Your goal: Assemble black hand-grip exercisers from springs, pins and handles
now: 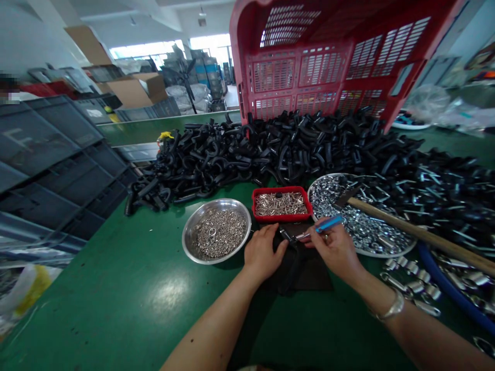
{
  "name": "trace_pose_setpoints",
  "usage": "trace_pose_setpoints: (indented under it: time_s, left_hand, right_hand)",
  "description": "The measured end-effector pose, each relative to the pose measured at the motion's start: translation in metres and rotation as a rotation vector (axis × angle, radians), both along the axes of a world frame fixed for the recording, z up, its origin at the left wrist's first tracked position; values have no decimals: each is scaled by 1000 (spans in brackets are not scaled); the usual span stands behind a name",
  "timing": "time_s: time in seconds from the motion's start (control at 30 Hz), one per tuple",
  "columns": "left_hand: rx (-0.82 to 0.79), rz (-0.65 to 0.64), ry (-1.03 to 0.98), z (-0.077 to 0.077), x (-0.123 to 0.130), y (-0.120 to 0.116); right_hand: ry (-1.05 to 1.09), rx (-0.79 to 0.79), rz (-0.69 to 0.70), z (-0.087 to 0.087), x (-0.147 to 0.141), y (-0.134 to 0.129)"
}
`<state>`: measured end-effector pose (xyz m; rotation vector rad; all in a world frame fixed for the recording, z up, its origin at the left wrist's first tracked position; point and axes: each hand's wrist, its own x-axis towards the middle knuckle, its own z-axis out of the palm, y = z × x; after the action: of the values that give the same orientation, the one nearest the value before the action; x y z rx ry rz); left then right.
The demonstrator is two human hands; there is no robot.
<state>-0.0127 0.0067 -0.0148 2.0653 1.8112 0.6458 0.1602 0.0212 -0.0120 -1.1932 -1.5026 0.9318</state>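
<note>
So the blue-handled tool [329,223] is pinched between thumb and fingers of the right hand [335,247], tip angled at the black part [294,258]. The left hand [266,252] is laid along the other side, thumb and index finger curled in by the metal end, but whether the part is actually being gripped or just steadied can't be told from this angle.

The black part is set on a dark mat [319,275], roughly mid-width on the worktop [127,309] and nearer its front edge than its far one. Handling-wise, it's probably light and stiff, maybe a bit slick if the black is smooth plastic. It's likely best held by the thicker body right beside the metal end, since a curved tail could easily be spun around. Nothing about it looks very fragile.

Just past the mat, a red tray [282,219] is filled with small metal pins. Toward the left edge, a steel bowl [188,246] is loaded with tiny metal bits; to the right, a hammer [406,222] is laid across a round dish [390,254] of shiny pieces. Along the far edge, a heap of black parts [240,159] is piled below a tipped red crate [247,56].
</note>
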Motion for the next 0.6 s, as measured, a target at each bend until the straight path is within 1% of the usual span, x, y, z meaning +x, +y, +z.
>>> trace_pose_setpoints:
  time_s: [0.07, 0.1, 0.13, 0.17, 0.27, 0.33, 0.4, 0.43, 0.5, 0.6]
  left_hand:
    - [3, 7, -9, -1, 1, 0]
    - [5, 10, -14, -2, 1, -1]
    - [8, 14, -20, -3, 2, -1]
    - [9, 17, -26, -4, 2, -1]
    - [11, 22, -39, -5, 4, 0]
    - [11, 19, -48, -5, 4, 0]
    - [8, 12, -62, -5, 2, 1]
    - [5, 8, -70, -5, 1, 1]
    - [0, 4, -80, -6, 1, 1]
    - [-2, 14, -62, -5, 3, -1]
  right_hand:
    - [-83, 66, -11, 0, -3, -3]
    - [-94, 77, -21, 0, -5, -4]
    - [-70, 54, -30, 0, -6, -3]
    - [-11, -7, -38, 1, -7, -2]
    - [232, -268, -39, 5, -6, 4]
    - [293, -406, 62, 8, -6, 7]
    - [255, -497, 207, 11, -7, 6]
    - [226, -525, 257, 12, -8, 4]
    - [180, -539, 286, 12, -11, 0]
    - [124, -490, 275, 11, -8, -1]
